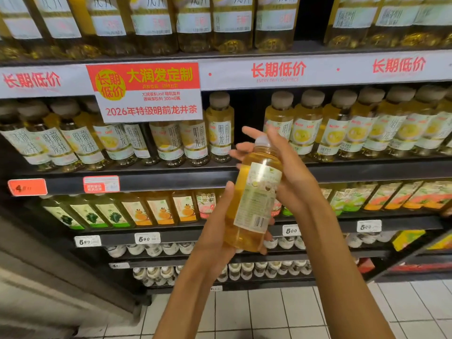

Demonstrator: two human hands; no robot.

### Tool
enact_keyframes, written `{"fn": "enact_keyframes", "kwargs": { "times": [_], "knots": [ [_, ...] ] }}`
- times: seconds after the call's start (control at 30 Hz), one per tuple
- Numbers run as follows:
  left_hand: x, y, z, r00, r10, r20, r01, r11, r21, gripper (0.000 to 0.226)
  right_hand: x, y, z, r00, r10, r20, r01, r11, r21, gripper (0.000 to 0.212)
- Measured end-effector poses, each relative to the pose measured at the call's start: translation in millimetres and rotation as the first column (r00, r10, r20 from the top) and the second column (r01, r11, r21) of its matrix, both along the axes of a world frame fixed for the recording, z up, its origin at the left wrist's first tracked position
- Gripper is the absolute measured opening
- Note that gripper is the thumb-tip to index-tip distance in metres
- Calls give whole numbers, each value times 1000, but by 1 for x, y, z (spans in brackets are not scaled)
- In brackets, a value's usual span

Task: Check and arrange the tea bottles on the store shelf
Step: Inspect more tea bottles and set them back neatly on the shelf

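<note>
Two hands on one tea bottle (254, 194) here, held up in front of the store shelf (244, 176) roughly dead centre of the view. The left hand (220, 231) cups the bottom half from about 7 o'clock, fingers curled round the base and thumb up along the side. The right hand (276, 167) comes in from 3 o'clock, palm against the upper part and fingers spread behind the pale cap, more steadying than gripping. The back label with the barcode faces the camera, so my guess is the printed info is getting checked.

The gap (248, 118) it likely belongs in sits at 12 o'clock, a dark slot in the middle-shelf row of tea bottles (342, 128).

What could go wrong: with the right hand that loose, the tilted bottle could slip if the left one lets up. Sliding it back in carelessly could also knock the neighbour bottle (220, 126) at 11 o'clock, and that row looks packed tight, so one bump could topple several.
</note>
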State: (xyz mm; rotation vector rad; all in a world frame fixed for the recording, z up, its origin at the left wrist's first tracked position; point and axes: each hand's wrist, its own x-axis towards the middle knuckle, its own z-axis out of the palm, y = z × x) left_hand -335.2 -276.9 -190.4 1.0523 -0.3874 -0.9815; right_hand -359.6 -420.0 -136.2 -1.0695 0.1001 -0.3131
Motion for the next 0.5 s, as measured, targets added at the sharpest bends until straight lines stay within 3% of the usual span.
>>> {"fn": "enact_keyframes", "kwargs": {
  "times": [0.1,0.2,0.33,0.43,0.5],
  "knots": [
    [-4,-1,-4,999,-35,-28,35,999,7,66,-2,0,1,1000,3,30,-3,1000,10,37],
    [-7,-2,3,974,73,215,-117,973,200,59,-5,-6,7,995,-94,19,96,970,-224,29],
    [-15,-13,19,899,117,421,-224,951,214,58,-3,-11,12,985,-169,-38,147,930,-338,26],
    [-17,-16,21,934,191,302,-249,954,166,63,-5,-15,13,998,-39,-40,28,971,-239,34],
    [-12,-13,19,990,106,99,-116,988,106,70,-6,-15,13,1000,12,4,-12,992,-127,34]
  ]
}}
